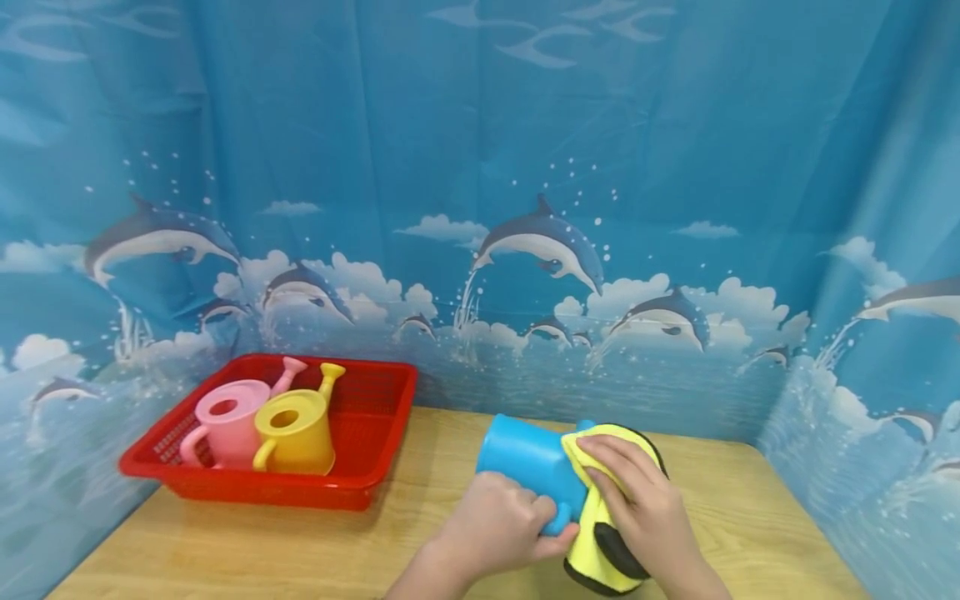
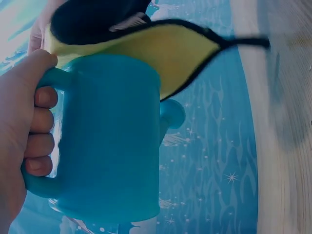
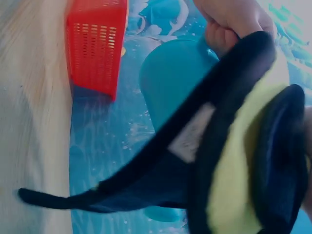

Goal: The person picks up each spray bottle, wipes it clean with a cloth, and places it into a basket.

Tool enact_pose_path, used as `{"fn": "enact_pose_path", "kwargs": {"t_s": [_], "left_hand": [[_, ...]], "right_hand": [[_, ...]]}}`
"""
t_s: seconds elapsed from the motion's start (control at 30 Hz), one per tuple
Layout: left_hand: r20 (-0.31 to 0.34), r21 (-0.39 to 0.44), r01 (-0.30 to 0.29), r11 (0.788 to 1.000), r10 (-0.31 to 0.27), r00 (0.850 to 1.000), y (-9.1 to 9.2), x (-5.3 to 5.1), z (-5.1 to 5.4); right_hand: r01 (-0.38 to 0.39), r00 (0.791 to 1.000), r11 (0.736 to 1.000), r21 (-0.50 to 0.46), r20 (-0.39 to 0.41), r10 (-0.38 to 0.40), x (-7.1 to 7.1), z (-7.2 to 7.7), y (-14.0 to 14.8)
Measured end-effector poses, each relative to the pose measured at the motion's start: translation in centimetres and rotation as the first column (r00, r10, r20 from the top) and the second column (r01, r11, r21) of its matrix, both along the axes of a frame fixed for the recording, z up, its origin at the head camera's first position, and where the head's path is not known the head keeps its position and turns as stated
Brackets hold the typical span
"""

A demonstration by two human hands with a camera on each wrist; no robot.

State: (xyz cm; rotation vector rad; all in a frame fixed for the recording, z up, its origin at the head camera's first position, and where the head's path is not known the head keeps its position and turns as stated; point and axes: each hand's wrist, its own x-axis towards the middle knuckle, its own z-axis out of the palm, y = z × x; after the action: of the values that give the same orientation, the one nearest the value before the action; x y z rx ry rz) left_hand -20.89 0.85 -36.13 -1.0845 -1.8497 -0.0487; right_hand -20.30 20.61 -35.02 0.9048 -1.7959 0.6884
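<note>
A blue toy watering can (image 1: 525, 458) is tipped on its side above the table, its base toward the back left. My left hand (image 1: 506, 525) grips its handle, with the fingers curled through the loop in the left wrist view. Against the can's top end my right hand (image 1: 645, 504) holds a yellow cloth (image 1: 588, 550) with black edging and a dark reverse side. Part of the cloth hangs below the hand, and a hanging loop (image 2: 248, 42) sticks out from its corner. The can's top opening is hidden behind the cloth; its round sprinkler head (image 2: 174, 113) shows beyond the body.
On the left of the wooden table (image 1: 330, 550) stands a red plastic basket (image 1: 375, 467). Inside it are a pink watering can (image 1: 236, 433) and a yellow watering can (image 1: 303, 437), side by side. A blue dolphin-print curtain (image 1: 480, 167) hangs behind and along both sides.
</note>
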Motion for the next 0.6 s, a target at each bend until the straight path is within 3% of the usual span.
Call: {"fn": "enact_pose_path", "kwargs": {"t_s": [0.1, 0.27, 0.43, 0.6], "left_hand": [[-0.008, 0.017, -0.011, 1.0, 0.011, 1.0, 0.0, 0.0, 0.0], [-0.037, 0.053, -0.01, 0.999, 0.012, 0.999, -0.1, -0.3, 0.0], [-0.073, 0.095, -0.04, 0.995, 0.047, 0.996, -0.5, -0.8, -0.2], [-0.155, 0.07, 0.011, 0.997, 0.0, 0.988, -0.7, -1.4, -0.2]], "right_hand": [[-0.027, 0.999, 0.994, 0.107, 0.022, 0.025, 0.3, -0.1, -0.4], [-0.025, 0.996, 0.966, 0.256, 0.084, 0.004, 1.1, 0.0, -0.5], [-0.021, 0.998, 0.928, 0.371, 0.056, 0.0, 1.4, 0.3, -0.4], [-0.019, 0.998, 0.91, 0.415, 0.06, -0.007, 1.6, 0.5, 0.1]]}}
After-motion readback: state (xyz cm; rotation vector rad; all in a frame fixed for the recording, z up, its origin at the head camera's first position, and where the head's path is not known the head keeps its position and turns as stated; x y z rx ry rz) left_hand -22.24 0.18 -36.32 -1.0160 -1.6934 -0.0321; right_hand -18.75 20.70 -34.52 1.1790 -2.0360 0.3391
